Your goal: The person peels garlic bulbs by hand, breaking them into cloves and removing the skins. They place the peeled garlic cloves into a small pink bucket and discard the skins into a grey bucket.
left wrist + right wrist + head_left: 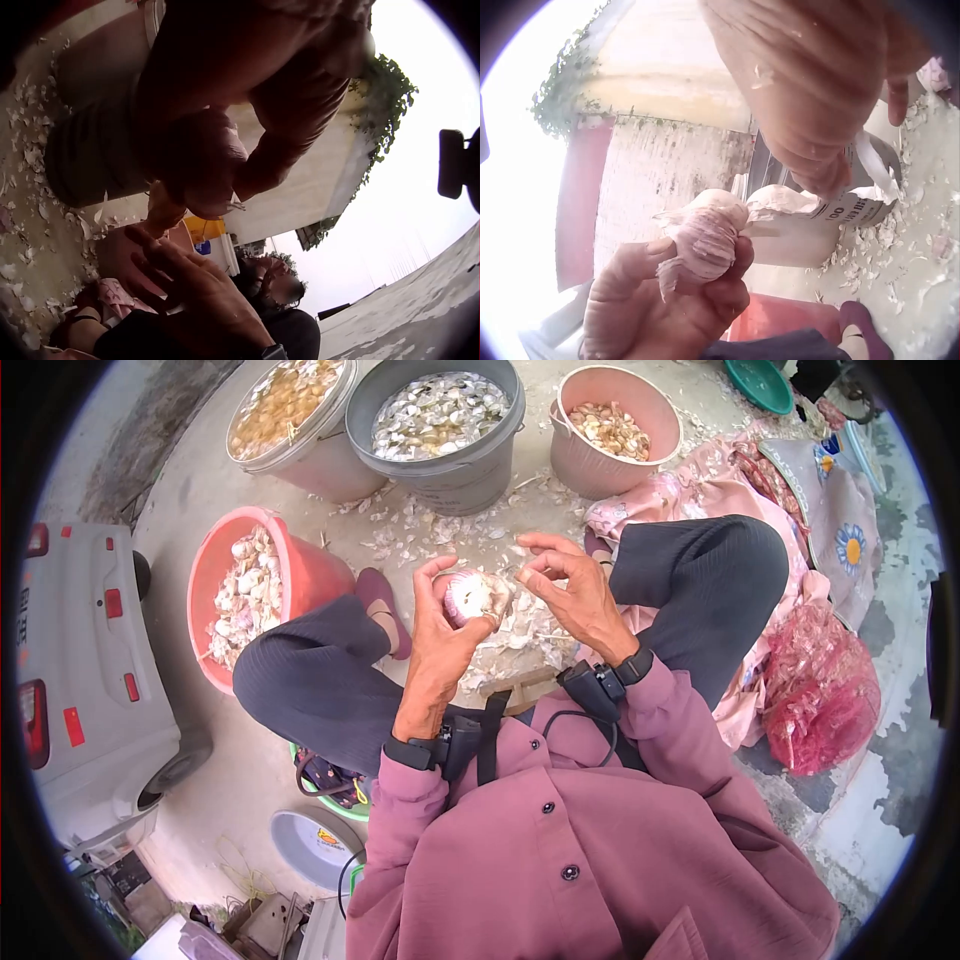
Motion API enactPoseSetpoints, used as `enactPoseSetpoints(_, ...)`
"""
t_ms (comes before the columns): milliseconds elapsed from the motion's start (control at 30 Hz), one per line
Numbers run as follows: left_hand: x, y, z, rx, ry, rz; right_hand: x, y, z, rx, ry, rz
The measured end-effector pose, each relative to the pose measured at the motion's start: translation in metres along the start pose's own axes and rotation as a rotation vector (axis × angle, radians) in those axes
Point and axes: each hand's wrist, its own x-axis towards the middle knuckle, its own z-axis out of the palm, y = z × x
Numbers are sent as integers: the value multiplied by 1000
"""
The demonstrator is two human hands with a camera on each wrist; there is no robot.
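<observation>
A garlic bulb (472,598) with purple-streaked skin sits in my left hand (440,635), gripped between thumb and fingers over the lap. In the right wrist view the bulb (705,244) shows loosened papery skin, with a pale flap reaching toward my right hand (802,90). Beside the bulb in the head view, my right hand (575,592) has its fingers loosely spread, fingertips close to the papery side. A white strip of skin (877,169) hangs by the right fingers. The left wrist view shows the bulb dark and shadowed.
A red bucket (290,575) of garlic bulbs stands left. Ahead are a white bucket (335,470) and a grey bucket (440,485) of cloves in liquid, and a pink bucket (600,475) of cloves. Skins (525,640) litter the ground; a red mesh bag (825,690) lies right.
</observation>
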Motion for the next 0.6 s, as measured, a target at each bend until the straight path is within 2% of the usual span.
enactPoseSetpoints(67,4,-5,0,-39,-22,-17,11,-20,-14,533,-107,367)
enactPoseSetpoints(133,4,-8,2,-74,-43,-35,15,-28,-19,515,-126,359)
enactPoseSetpoints(200,2,-4,5,-31,-59,-20,20,-39,-29,514,-172,243)
enactPoseSetpoints(333,-1,-9,1,55,-71,20,21,-40,-28,508,-205,311)
enactPoseSetpoints(467,-2,-1,10,70,-76,-36,18,-33,-30,508,-213,228)
enactPoseSetpoints(600,1,1,5,269,-153,-120,13,-25,-24,389,-218,149)
